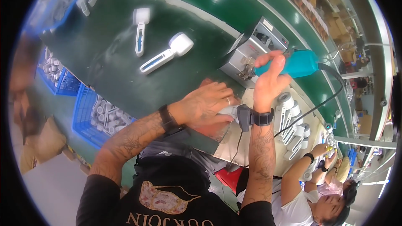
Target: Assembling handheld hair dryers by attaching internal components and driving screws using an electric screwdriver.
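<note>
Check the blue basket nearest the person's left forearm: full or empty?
Not empty: white plastic parts lie heaped inside the blue basket. Cannot tell whether it is filled to the brim.

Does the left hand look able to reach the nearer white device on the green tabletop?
Probably yes: nothing visible blocks the left hand from that white device, though the hand appears occupied with a white piece and may need freeing first.

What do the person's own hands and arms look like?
Short black sleeves and dark tattoos on both arms, and a black band on each wrist. The left hand wears two rings. By the right hand, a dark box sits against the wristband, with a thin cable.
</note>
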`<action>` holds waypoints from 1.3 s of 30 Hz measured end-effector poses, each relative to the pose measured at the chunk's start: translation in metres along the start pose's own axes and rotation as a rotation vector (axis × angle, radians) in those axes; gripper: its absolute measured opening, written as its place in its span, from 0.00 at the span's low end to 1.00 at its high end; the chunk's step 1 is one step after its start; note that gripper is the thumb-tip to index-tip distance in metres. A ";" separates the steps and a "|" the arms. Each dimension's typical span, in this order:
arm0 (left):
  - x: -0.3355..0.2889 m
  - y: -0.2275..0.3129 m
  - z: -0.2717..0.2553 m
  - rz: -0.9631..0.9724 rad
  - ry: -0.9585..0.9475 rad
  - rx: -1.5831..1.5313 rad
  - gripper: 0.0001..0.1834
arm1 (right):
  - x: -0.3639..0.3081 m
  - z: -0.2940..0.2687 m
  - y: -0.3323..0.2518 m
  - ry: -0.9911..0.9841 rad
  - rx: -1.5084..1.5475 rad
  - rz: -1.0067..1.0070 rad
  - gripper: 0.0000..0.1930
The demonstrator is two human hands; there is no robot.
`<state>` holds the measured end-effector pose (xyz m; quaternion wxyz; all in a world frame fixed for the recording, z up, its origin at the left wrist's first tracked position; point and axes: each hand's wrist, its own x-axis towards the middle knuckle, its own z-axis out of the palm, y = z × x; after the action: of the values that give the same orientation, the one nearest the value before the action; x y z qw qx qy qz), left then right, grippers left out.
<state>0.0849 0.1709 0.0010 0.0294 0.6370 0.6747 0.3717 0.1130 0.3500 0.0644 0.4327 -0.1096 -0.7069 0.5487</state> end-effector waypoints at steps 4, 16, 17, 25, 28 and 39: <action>0.000 -0.001 -0.001 -0.024 -0.014 -0.004 0.24 | -0.013 0.007 0.004 -0.052 -0.008 0.076 0.19; 0.004 0.000 0.000 -0.030 0.020 0.003 0.24 | 0.006 0.005 -0.002 -0.059 -0.006 -0.111 0.19; 0.003 0.000 -0.001 -0.021 0.008 0.005 0.24 | 0.004 0.004 0.000 -0.066 -0.001 -0.120 0.19; -0.005 0.000 -0.001 -0.036 0.010 0.001 0.25 | -0.023 -0.004 -0.026 -0.059 -0.009 0.080 0.21; 0.002 0.002 -0.001 -0.030 -0.005 0.005 0.25 | -0.047 -0.030 -0.042 -0.056 0.065 0.094 0.26; 0.001 0.001 -0.001 -0.065 -0.022 -0.022 0.25 | -0.069 -0.036 -0.038 -0.042 0.083 0.124 0.31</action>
<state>0.0852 0.1708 0.0028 0.0560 0.6185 0.6904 0.3709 0.1928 0.3168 0.0642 0.3874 -0.1234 -0.6843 0.6054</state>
